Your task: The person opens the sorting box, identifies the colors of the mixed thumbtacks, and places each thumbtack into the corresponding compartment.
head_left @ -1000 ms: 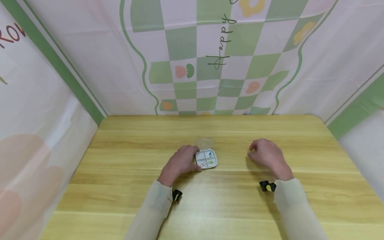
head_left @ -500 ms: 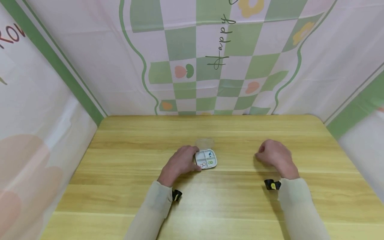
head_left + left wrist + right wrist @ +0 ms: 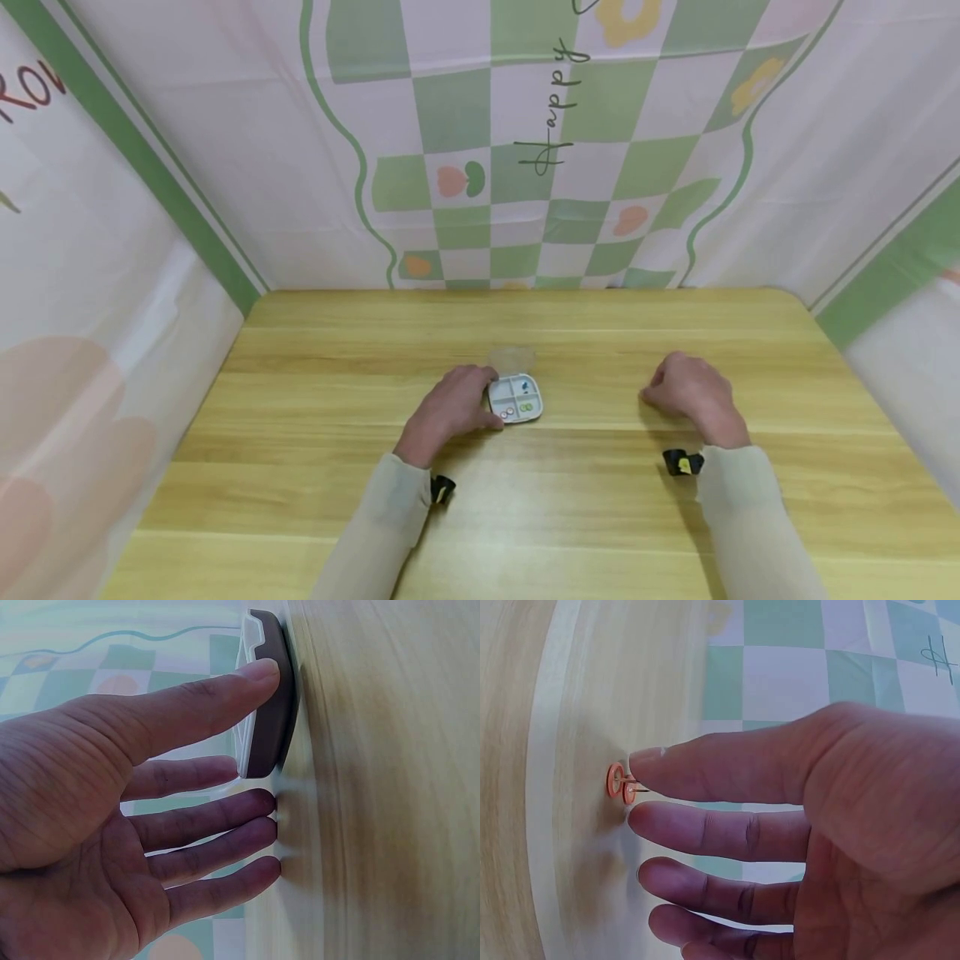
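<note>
In the head view a small white pill box (image 3: 515, 398) lies on the table with its clear lid (image 3: 512, 360) folded back behind it. Its four-way divider separates small blue pieces at the back right, green ones at the front right and reddish ones at the front left. My left hand (image 3: 453, 404) holds the box by its left side, thumb in front and index finger behind; the left wrist view shows its dark underside. Farther right, my right hand (image 3: 692, 396) hovers at two orange thumbtacks (image 3: 616, 780), pins up on the table, with thumb and index fingertips spread around them.
The wooden table (image 3: 517, 517) reaches back to a checkered fabric wall (image 3: 525, 208). More printed fabric rises at the left and right sides. Dark wrist cameras (image 3: 442, 489) are strapped at both cuffs.
My right hand has moved right, away from the pill box, and has nearly stopped over the last half second. The left hand and the box have stayed in place.
</note>
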Tool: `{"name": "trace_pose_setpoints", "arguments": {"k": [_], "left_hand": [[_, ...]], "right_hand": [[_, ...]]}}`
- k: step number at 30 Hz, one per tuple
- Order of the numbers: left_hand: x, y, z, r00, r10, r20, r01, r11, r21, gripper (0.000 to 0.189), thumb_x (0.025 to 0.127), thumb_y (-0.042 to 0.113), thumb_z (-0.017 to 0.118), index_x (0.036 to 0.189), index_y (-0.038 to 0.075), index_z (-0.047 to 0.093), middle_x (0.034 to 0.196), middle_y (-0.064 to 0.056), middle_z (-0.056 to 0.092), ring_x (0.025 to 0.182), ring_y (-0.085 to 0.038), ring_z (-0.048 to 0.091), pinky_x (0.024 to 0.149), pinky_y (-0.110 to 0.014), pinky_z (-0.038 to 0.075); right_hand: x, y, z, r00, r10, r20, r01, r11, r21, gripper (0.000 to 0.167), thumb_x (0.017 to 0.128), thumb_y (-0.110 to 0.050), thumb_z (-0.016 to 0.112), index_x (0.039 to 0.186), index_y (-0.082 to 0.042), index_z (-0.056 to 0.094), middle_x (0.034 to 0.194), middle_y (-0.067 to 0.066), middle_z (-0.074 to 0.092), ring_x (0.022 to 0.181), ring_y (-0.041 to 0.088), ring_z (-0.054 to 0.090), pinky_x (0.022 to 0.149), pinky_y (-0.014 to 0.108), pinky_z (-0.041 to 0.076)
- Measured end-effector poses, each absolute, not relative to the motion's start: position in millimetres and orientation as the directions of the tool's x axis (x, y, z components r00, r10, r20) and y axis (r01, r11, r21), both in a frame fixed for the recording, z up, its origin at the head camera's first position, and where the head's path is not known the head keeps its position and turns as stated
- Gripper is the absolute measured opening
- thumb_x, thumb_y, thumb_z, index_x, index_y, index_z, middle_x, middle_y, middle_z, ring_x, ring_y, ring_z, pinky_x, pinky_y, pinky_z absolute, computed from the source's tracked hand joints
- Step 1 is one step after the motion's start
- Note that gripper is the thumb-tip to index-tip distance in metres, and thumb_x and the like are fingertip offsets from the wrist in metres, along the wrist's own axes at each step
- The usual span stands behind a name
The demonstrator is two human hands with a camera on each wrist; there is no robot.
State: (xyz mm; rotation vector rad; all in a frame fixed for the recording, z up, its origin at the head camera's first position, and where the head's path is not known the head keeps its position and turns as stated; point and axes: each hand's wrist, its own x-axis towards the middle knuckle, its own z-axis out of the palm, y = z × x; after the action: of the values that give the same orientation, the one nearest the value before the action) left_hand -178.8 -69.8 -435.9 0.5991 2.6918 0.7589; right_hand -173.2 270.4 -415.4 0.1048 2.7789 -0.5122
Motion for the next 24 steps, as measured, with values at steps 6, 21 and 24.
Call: {"name": "trace_pose_setpoints", "arguments": {"k": [6, 21, 24], "left_hand": [[-178.9, -69.5, -436.2, -0.874, 0.461, -0.150, 0.315, 0.775, 0.548, 0.065, 0.080, 0.023, 0.089, 0.134, 0.002, 0.061, 0.118, -0.009, 0.066, 0.101, -0.021, 0.057, 0.092, -0.038, 0.048], [-179.8, -68.9, -437.6, -0.877, 0.458, -0.145, 0.321, 0.783, 0.533, 0.065, 0.080, 0.024, 0.089, 0.134, 0.002, 0.061, 0.118, -0.008, 0.066, 0.101, -0.021, 0.058, 0.092, -0.038, 0.048], [-180.1, -68.8, -437.7, -0.878, 0.456, -0.148, 0.316, 0.783, 0.536, 0.065, 0.080, 0.024, 0.090, 0.134, 0.002, 0.061, 0.118, -0.008, 0.066, 0.101, -0.021, 0.058, 0.092, -0.038, 0.049]], "right_hand": [[-174.9, 271.0, -415.7, -0.950, 0.019, -0.313, 0.124, 0.939, -0.321, 0.023, 0.089, -0.024, 0.073, 0.098, -0.003, 0.075, 0.106, 0.022, 0.070, 0.081, 0.028, 0.060, 0.064, 0.041, 0.047], [-172.8, 270.1, -414.4, -0.939, 0.022, -0.342, 0.137, 0.939, -0.315, 0.019, 0.089, -0.025, 0.072, 0.079, -0.009, 0.074, 0.079, 0.008, 0.063, 0.066, 0.021, 0.050, 0.055, 0.035, 0.039], [-173.4, 268.7, -413.7, -0.933, 0.024, -0.360, 0.140, 0.944, -0.300, 0.025, 0.090, -0.025, 0.069, 0.068, -0.012, 0.068, 0.068, 0.003, 0.053, 0.062, 0.019, 0.046, 0.053, 0.033, 0.036]]}}
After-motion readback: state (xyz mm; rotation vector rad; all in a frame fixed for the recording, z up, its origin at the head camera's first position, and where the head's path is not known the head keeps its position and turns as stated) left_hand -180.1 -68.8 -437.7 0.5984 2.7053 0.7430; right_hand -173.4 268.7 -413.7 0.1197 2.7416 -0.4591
